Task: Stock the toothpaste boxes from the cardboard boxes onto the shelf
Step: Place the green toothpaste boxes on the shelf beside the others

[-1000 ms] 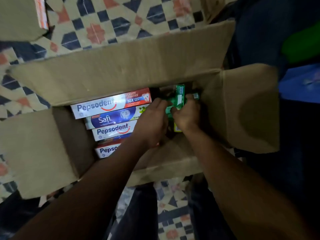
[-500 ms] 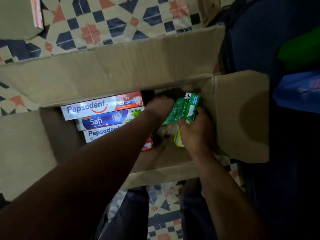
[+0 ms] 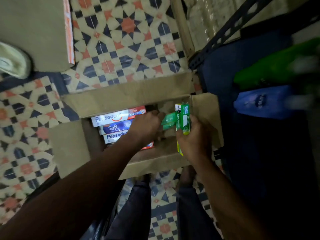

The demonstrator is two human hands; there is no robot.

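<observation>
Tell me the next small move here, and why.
Probably have the left hand grip the pale green boxes it reaches for and lift them out: the right hand holds a green box upright above the open carton, while those lie inside it.

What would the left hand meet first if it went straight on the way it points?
Probably the pale green boxes in the cardboard box, right ahead of the left hand; depth is unclear.

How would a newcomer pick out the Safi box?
Find the open cardboard box on the patterned floor. In its left half, the Safi box lies between two white Pepsodent boxes; it alone is dark blue.
</observation>
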